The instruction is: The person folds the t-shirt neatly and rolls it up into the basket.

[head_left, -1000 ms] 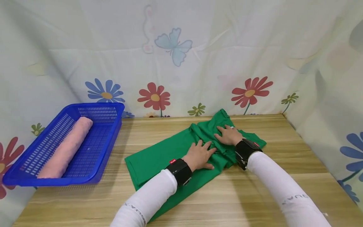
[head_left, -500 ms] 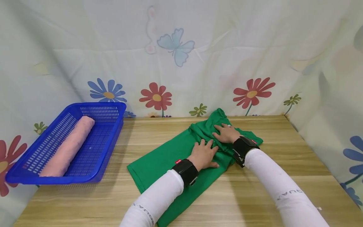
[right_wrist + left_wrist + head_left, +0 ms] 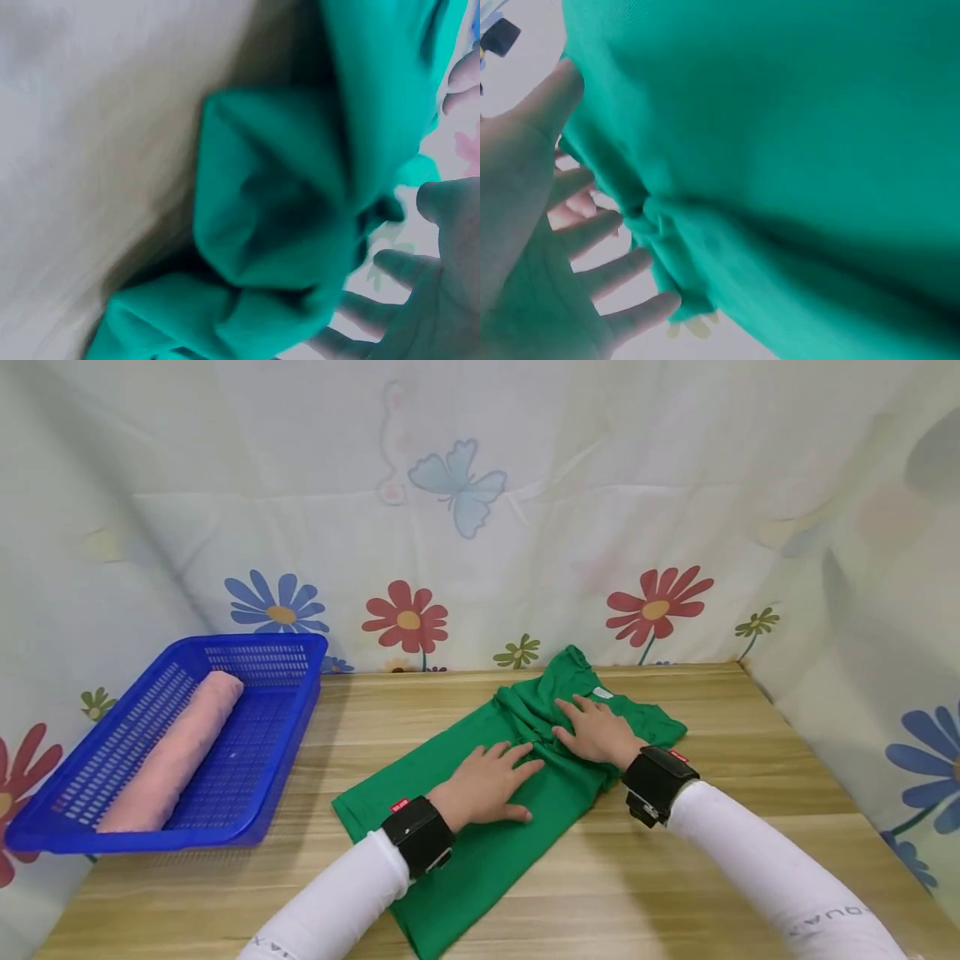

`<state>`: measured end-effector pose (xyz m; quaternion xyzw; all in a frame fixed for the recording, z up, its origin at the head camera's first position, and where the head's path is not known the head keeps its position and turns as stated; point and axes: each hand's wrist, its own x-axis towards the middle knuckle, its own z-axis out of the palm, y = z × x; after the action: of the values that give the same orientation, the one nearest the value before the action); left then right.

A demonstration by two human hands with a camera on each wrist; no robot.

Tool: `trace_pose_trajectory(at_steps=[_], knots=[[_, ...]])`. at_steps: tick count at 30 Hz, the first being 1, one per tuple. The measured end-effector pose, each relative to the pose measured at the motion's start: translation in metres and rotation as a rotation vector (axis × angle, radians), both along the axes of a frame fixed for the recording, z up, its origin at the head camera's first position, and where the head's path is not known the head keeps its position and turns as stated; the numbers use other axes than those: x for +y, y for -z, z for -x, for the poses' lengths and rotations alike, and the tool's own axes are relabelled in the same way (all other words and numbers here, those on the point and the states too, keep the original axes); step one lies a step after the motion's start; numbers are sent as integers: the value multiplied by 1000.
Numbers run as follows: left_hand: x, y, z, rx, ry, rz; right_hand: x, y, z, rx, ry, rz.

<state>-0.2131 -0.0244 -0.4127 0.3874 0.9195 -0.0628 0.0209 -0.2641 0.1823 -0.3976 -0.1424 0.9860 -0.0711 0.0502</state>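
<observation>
A green T-shirt (image 3: 450, 785) lies slantwise on the table, flat toward the near left and bunched in creases toward the far right. Its small white neck label (image 3: 602, 692) shows just beyond the right fingers. My left hand (image 3: 483, 785) is spread over the flat part, fingers straight; whether the palm touches the cloth cannot be told. Over the creased part is my right hand (image 3: 597, 732), also with extended fingers. In the left wrist view the green cloth (image 3: 780, 112) fills most of the picture beside the left hand (image 3: 547, 225). Neither hand grips the fabric.
At the left stands a blue plastic basket (image 3: 258, 752) with a rolled pink cloth (image 3: 176, 752) inside. The wooden table (image 3: 600, 893) meets a flower-printed curtain (image 3: 540, 568) at the back and right side.
My left hand has drawn back toward the near left, away from the creases. The right hand has shifted slightly nearer, and the white label is more exposed. The shirt has barely moved.
</observation>
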Motion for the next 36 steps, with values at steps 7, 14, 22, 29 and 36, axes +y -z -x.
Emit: trace_pose_trajectory(at_steps=[7,14,22,29,36], knots=[[-52,-7,-14,-52,26,-9,-12,-3,-29,70,-84,-14],[-84,-8,-19,-84,-7,-11,-32,-2,-56,199,-226,-41],[-97,-2,-25,-138,-38,-13,-63,11,-97,137,-408,-8],[-96,4,-27,-130,-44,-54,-66,24,-113,54,-423,-49],[-90,6,-26,-135,-48,-61,-61,26,-111,50,-414,-36]])
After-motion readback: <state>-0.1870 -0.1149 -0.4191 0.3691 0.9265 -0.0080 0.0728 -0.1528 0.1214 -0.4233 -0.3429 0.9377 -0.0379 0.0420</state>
